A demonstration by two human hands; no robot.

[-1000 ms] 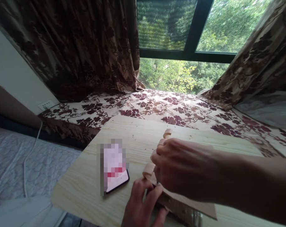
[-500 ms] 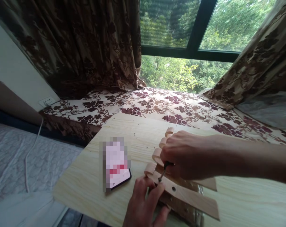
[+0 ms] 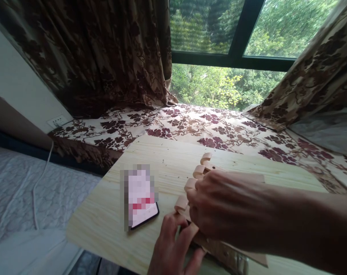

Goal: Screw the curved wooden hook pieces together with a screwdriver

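Several pale wooden strips with curled ends [image 3: 198, 171] lie side by side at the right of the wooden table [image 3: 104, 217]. Over the nearer strips is my right hand [image 3: 209, 200], its fingers closed and their tips turned away from view; whatever they hold is hidden beneath the hand. Beside it, my left hand [image 3: 177, 244] pinches the near edge of the closest strip, thumb and fingers around it. Under the strips shows a brown piece wrapped in clear plastic [image 3: 225, 254].
A phone [image 3: 145, 217], partly blurred out, lies left of the strips. Small dark specks are scattered on the table. Behind is a flowered cloth ledge [image 3: 187, 126] below a window, with curtains [image 3: 127, 57] either side. A white cable [image 3: 41, 179] runs at the left.
My right hand has come down and nearer, covering the strip's hole and the small metal tool that showed in its fingers. A farther strip is uncovered. My left hand is nearly still.
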